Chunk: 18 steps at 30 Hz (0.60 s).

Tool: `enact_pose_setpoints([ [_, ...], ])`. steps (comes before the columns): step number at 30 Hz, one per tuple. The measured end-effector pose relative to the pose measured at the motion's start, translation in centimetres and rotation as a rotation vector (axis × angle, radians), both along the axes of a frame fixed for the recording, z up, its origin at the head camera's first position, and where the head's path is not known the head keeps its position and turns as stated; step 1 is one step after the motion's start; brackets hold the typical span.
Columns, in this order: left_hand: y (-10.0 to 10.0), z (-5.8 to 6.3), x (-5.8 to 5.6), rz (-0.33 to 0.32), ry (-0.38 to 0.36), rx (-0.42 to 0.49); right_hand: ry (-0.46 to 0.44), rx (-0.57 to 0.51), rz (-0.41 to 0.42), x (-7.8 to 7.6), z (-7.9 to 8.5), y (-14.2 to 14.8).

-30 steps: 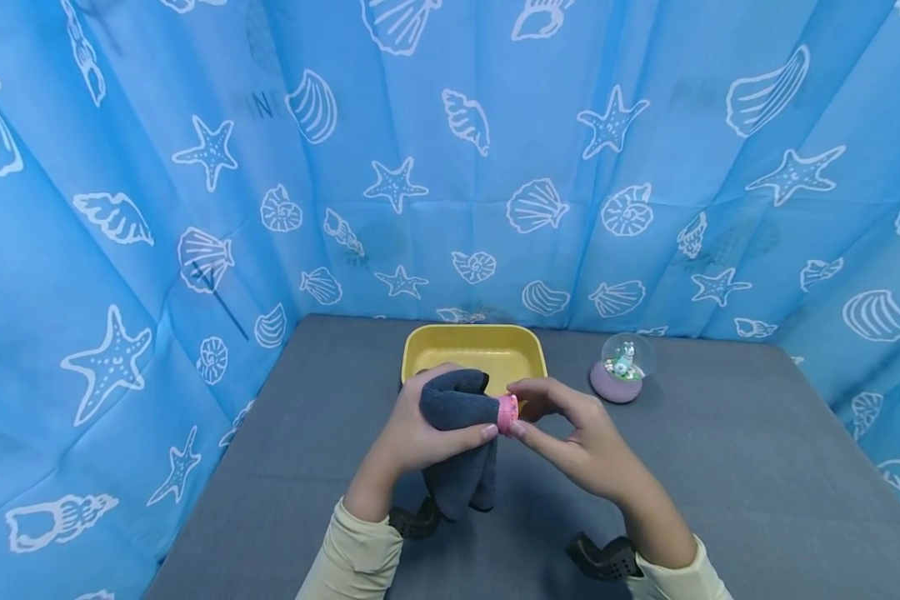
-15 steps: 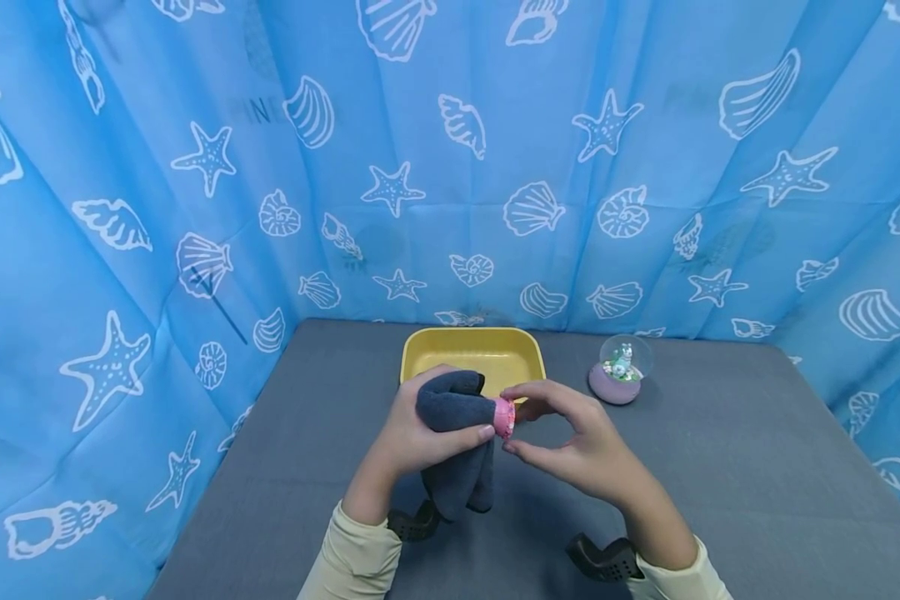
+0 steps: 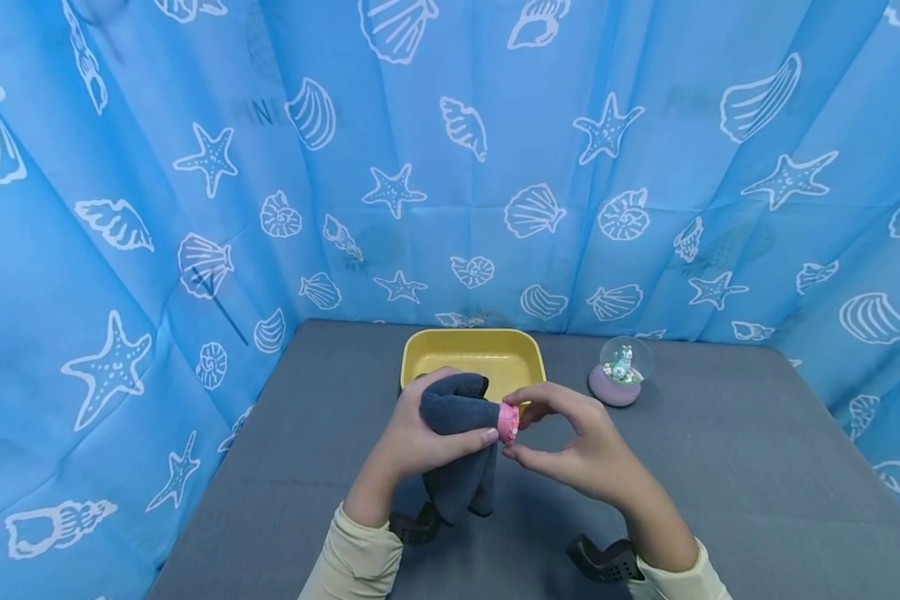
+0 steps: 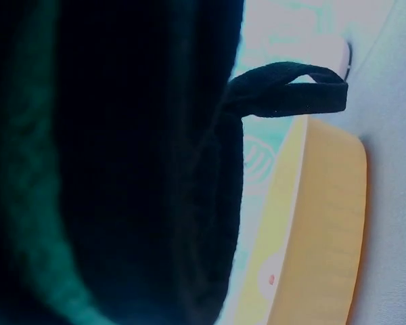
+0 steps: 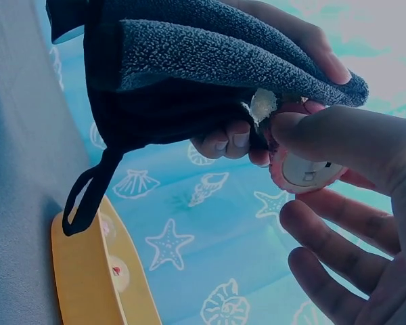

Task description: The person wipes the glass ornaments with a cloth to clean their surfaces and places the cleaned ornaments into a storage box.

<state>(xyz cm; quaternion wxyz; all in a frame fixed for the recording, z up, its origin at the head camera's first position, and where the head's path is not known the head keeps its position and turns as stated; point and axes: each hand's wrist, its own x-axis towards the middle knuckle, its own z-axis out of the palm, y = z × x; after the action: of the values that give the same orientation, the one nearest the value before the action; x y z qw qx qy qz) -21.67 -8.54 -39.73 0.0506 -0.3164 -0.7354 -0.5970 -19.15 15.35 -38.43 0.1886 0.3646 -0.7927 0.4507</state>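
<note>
A dark blue-grey towel (image 3: 457, 410) is folded over in my left hand (image 3: 412, 437), its lower corners hanging down. Out of the fold sticks a small round pink base (image 3: 507, 423). In the right wrist view this base (image 5: 304, 172) shows a wavy rim and a white underside; whatever is above it is hidden in the towel. The left thumb lies along the towel close to the base. My right hand (image 3: 573, 429) pinches the pink rim between thumb and index finger, and its other fingers spread loosely below in the right wrist view. A hanging loop (image 5: 95, 196) dangles from the towel.
A yellow tray (image 3: 528, 354) stands behind the hands on the grey table (image 3: 720, 483). To its right sits a snow globe (image 3: 621, 371) on a purple base. A blue curtain (image 3: 420, 250) with seashell prints encloses the table's back and sides.
The pink base has turned a little in the right fingers, and the right thumb has slid to its lower edge. The left hand keeps its grip on the towel, almost still.
</note>
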Motion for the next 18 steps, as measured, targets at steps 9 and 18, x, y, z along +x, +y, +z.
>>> enact_pose_setpoints([
  [9,-0.07,0.08,0.03,0.007,-0.020,-0.009,0.006,0.014,-0.019,0.05,0.01,-0.07],
  [18,-0.08,0.05,0.08,0.007,-0.042,-0.015,0.006,0.015,-0.029,0.12,-0.09,-0.12],
])
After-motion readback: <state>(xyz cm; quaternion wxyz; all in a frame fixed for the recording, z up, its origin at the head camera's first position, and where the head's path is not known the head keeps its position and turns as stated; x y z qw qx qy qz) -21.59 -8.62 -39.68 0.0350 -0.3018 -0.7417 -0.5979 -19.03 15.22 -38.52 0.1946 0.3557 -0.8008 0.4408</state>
